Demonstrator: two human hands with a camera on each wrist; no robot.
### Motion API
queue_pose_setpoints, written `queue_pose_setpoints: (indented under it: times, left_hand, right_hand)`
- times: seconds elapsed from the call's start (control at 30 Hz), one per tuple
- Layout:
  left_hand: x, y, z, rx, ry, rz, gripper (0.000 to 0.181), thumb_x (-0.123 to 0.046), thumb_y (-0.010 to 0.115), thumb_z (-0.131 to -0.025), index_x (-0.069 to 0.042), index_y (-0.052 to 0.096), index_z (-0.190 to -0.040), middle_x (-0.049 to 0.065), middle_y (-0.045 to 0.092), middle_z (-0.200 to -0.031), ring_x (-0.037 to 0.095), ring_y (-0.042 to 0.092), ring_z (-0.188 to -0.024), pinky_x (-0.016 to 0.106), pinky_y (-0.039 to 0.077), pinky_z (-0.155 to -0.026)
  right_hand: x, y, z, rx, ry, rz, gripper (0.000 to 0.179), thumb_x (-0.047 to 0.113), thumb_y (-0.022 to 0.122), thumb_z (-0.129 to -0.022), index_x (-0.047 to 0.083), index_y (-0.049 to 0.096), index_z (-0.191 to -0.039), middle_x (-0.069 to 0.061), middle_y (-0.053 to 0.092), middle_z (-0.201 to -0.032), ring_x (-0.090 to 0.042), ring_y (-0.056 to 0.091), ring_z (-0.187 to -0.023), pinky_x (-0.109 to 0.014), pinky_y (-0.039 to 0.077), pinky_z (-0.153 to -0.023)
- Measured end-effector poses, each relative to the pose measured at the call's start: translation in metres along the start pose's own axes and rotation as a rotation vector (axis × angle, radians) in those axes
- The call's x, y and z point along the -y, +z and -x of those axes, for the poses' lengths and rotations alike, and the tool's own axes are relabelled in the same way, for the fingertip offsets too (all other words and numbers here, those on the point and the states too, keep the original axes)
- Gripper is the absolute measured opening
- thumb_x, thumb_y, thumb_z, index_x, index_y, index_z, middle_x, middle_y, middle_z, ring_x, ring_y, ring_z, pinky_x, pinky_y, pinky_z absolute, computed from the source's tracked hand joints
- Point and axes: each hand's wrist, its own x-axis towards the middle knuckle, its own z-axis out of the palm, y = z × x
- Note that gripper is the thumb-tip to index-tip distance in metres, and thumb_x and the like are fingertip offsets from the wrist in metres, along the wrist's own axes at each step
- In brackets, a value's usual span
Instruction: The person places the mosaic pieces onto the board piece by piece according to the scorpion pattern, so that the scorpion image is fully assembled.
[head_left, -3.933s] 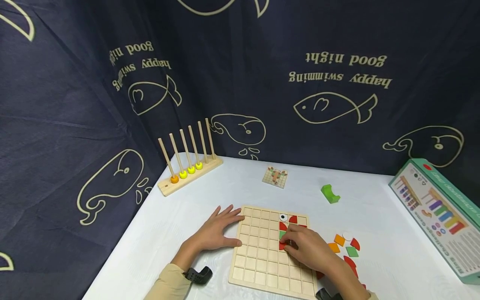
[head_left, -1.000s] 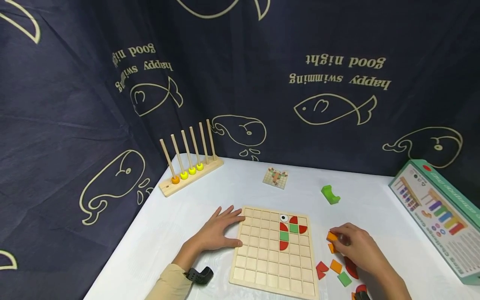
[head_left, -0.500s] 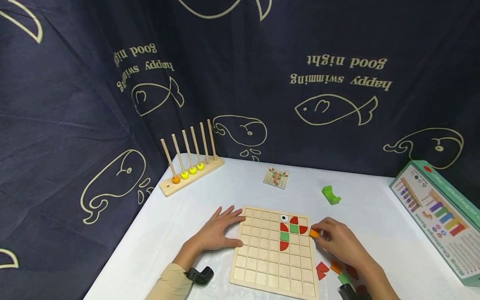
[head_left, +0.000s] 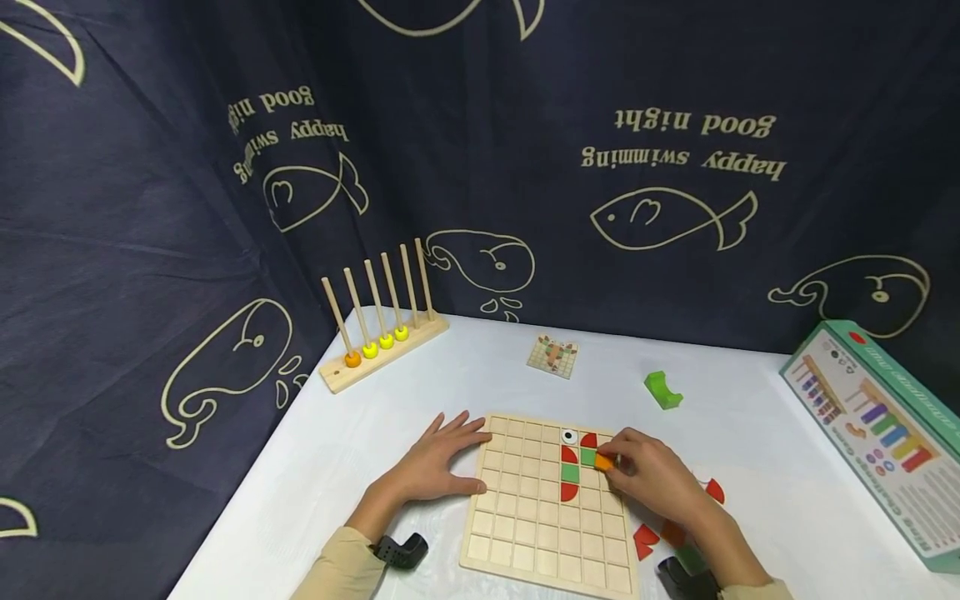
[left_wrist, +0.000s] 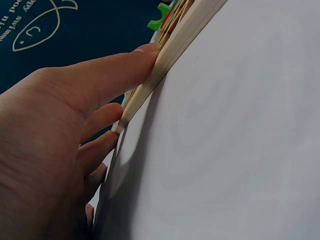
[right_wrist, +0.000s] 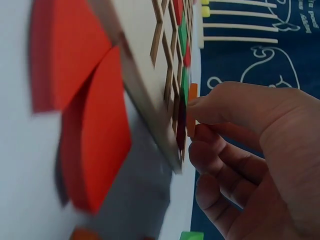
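Note:
My right hand (head_left: 651, 473) pinches an orange square tile (head_left: 603, 462) between thumb and fingertips, over the upper right of the wooden grid board (head_left: 525, 533). In the right wrist view the orange tile (right_wrist: 192, 107) stands close over the board's cells. My left hand (head_left: 431, 467) lies with fingers spread, its thumb and fingertips touching the board's left edge (left_wrist: 165, 62). Set in the grid are a round eye tile (head_left: 569, 437), green squares (head_left: 570, 472) and red quarter-round tiles (head_left: 569, 492). One red tile beside the orange one is hidden by it and the hand.
Loose red tiles (head_left: 644, 540) and other pieces lie right of the board, partly under the right forearm. Behind stand a peg rack (head_left: 386, 354) with beads, a small pattern card (head_left: 552, 356) and a green curved block (head_left: 663, 390). A box (head_left: 873, 442) is at far right.
My right hand went from the board to the loose tiles, took an orange square, and carried it left over the board. The left hand has stayed at the board's edge.

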Motion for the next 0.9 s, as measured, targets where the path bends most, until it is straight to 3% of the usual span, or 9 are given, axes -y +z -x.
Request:
queue_pose_setpoints:
  times: [0.17, 0.33, 0.5, 0.9]
  left_hand:
    - [-0.001, 0.0, -0.001, 0.001, 0.002, 0.002, 0.079, -0.064, 0.065, -0.079, -0.022, 0.048, -0.143, -0.001, 0.034, -0.153, 0.026, 0.019, -0.143, 0.056, 0.005, -0.114]
    - [0.0, 0.001, -0.001, 0.01, -0.004, -0.007, 0.08, -0.065, 0.065, -0.079, -0.022, 0.047, -0.144, -0.002, 0.032, -0.153, 0.025, 0.017, -0.144, 0.054, 0.004, -0.115]
    - [0.0, 0.001, -0.001, 0.02, -0.023, -0.007, 0.079, -0.066, 0.065, -0.078, -0.024, 0.047, -0.144, -0.005, 0.031, -0.154, 0.021, 0.015, -0.144, 0.051, 0.002, -0.116]
    - [-0.001, -0.001, 0.0, 0.006, 0.002, 0.007, 0.079, -0.064, 0.065, -0.079, -0.021, 0.048, -0.143, 0.0, 0.034, -0.153, 0.026, 0.019, -0.143, 0.056, 0.005, -0.115]
  right_hand:
    - [0.005, 0.002, -0.006, -0.011, -0.054, -0.005, 0.03, 0.019, 0.077, -0.078, 0.016, 0.074, -0.107, 0.012, 0.058, -0.093, -0.008, 0.05, -0.077, -0.03, 0.049, -0.071]
    - [0.008, 0.006, -0.012, -0.03, -0.13, -0.007, 0.028, 0.015, 0.075, -0.079, 0.015, 0.074, -0.107, 0.011, 0.059, -0.095, -0.007, 0.049, -0.074, -0.025, 0.046, -0.066]
    - [0.013, 0.007, -0.018, -0.028, -0.143, -0.011, 0.027, 0.014, 0.075, -0.08, 0.015, 0.073, -0.106, 0.011, 0.06, -0.097, -0.007, 0.048, -0.072, -0.025, 0.043, -0.062]
    - [0.024, 0.013, -0.031, -0.021, -0.168, -0.023, 0.026, 0.016, 0.075, -0.08, 0.015, 0.074, -0.105, 0.01, 0.06, -0.096, -0.009, 0.056, -0.085, -0.035, 0.052, -0.08]
